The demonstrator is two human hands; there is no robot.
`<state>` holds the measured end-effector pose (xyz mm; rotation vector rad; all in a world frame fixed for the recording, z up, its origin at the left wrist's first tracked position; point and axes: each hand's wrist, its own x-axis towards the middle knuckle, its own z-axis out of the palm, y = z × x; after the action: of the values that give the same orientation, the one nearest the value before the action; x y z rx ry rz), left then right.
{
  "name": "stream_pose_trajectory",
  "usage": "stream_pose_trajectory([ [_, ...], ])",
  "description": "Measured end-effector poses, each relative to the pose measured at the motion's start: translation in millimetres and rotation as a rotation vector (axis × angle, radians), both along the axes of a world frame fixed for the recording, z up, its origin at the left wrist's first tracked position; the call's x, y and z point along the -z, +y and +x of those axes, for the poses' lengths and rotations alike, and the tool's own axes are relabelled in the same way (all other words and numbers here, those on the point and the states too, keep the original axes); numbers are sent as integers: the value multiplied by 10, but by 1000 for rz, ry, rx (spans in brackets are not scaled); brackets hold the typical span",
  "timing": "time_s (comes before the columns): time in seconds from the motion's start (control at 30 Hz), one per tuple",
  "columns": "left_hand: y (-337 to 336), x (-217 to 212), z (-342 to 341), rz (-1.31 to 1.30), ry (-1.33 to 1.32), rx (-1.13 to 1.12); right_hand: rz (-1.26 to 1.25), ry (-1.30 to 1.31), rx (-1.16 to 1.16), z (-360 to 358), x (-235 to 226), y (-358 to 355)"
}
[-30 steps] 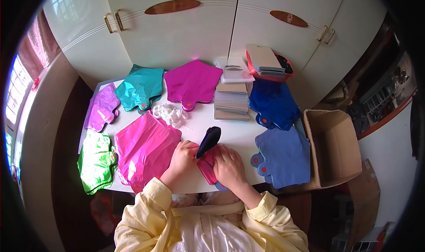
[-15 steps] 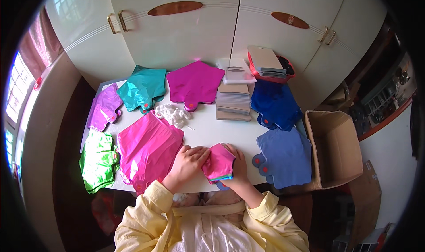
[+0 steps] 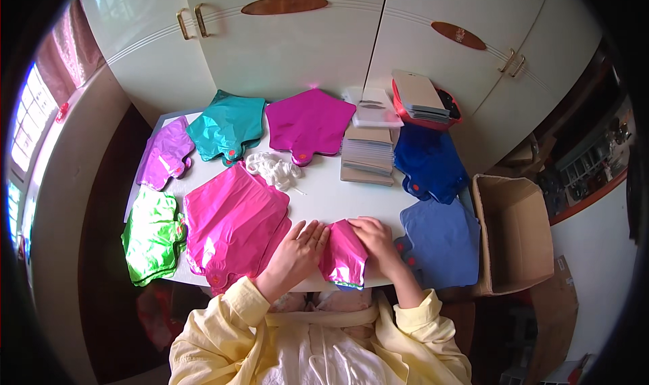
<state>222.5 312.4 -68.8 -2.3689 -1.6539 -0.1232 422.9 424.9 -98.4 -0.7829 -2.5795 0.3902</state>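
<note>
A folded pink foil balloon (image 3: 343, 255) lies at the near edge of the white table (image 3: 324, 194). My left hand (image 3: 295, 255) rests flat along its left side, fingers spread and touching it. My right hand (image 3: 376, 241) presses on its right side, fingers over the fold. Both forearms wear pale yellow sleeves. A stack of flat pink foil balloons (image 3: 233, 224) lies just left of my left hand.
Flat foil balloons cover the table: green (image 3: 153, 235), purple (image 3: 164, 154), teal (image 3: 226, 125), magenta (image 3: 309, 121), dark blue (image 3: 428, 162) and light blue (image 3: 441, 242). White ribbon (image 3: 274, 169), card stacks (image 3: 368, 155), a red tray (image 3: 424, 101). An open cardboard box (image 3: 514, 236) stands right.
A dark strip that stood up between my hands is gone from view. The pink balloon has been folded over and now lies flat under both hands.
</note>
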Motion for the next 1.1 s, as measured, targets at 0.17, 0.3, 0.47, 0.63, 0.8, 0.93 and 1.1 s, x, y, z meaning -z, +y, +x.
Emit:
stream_pose_trajectory([
  [0.17, 16, 57, -43, -29, -38, 13, 100, 227, -256, -198, -60, 274],
  [0.3, -15, 41, -91, -73, -89, 24, 158, 166, -341, -248, -6, 274],
  [0.47, -93, 12, -144, -129, -106, 40, 173, 138, -343, -243, 32, 296],
  [0.63, -281, -98, -233, -211, -38, 95, 186, 87, -320, -219, -39, 289],
  [0.8, -306, -114, -264, -285, -207, 100, 202, -77, -290, -106, -203, 137],
  [0.93, -332, -108, -283, -278, -188, 139, 124, -86, -419, -10, -309, -45],
  [1.1, -459, -84, -247, -211, -95, 186, 52, -101, -445, 104, -211, -221],
])
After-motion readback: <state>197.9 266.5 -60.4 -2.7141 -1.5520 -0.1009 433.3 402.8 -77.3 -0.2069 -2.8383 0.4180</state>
